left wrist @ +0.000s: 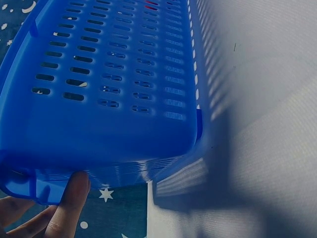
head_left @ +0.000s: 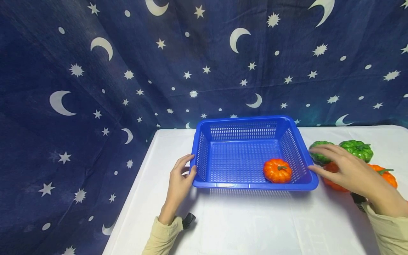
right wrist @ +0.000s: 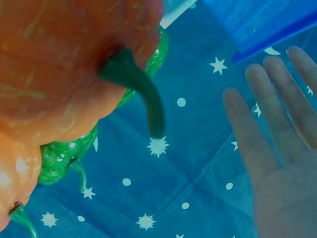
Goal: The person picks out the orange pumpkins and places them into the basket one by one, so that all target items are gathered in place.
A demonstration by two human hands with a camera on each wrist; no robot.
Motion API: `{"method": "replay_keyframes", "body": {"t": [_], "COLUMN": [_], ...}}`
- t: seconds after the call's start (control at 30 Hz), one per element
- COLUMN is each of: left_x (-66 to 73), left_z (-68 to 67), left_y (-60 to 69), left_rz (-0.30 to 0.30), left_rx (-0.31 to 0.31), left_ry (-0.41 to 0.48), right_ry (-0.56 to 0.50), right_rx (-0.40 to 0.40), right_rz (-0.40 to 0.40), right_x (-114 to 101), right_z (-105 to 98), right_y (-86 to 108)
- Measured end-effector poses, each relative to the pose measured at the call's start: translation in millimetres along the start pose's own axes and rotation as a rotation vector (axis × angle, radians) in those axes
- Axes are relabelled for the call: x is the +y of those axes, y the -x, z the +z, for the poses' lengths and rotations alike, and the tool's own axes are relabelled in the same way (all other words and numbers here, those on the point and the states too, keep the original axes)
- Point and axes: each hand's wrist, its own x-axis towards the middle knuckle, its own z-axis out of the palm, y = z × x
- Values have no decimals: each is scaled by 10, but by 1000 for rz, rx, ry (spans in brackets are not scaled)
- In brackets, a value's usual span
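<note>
White table [head_left: 242,223] holds pumpkins [head_left: 357,150] beside the blue basket [head_left: 251,186].

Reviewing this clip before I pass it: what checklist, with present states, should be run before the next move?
1. Left hand at the left rim of the blue basket: ok; firmness of grip, cannot tell.
2. Right hand closed on the right rim: not ok, fingers look straight.
3. Orange pumpkin inside the basket: ok, near its front right corner.
4. Green pumpkins outside the basket: ok, to its right.
5. Basket flat on the table: cannot tell.
</note>
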Motion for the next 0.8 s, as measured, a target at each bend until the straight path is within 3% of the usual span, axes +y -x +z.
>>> {"method": "replay_keyframes", "body": {"t": [0.47,0.8], "left_x": [-12,-1], "left_z": [-1,3], "left_y": [4,5], "left_rz": [3,2], "left_rx": [7,1], "left_ry": [-10,-5], "right_ry": [-29,-42], "right_rx": [49,39], "right_rz": [-23,11], "right_x": [157,247], "right_z": [15,44], "right_y": [90,151]}}
